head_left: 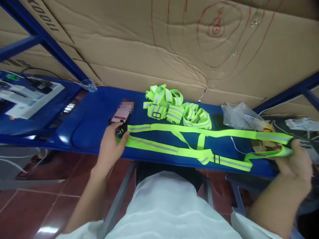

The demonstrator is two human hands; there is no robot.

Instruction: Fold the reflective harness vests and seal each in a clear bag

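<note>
strap [189,153]: likely light, limp (could twist) | hold by ends | left hand [111,142]: clamped on one end | right hand [297,161]: clamped on other

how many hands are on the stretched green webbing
2: the left hand holds the green webbing at its left end, just short of the phone; the right hand holds the right end. No other hands show.

The left hand [111,143] and right hand [297,162] hold a yellow-green harness [184,129] near bundled straps [174,114] on a blue table [99,108].
</note>
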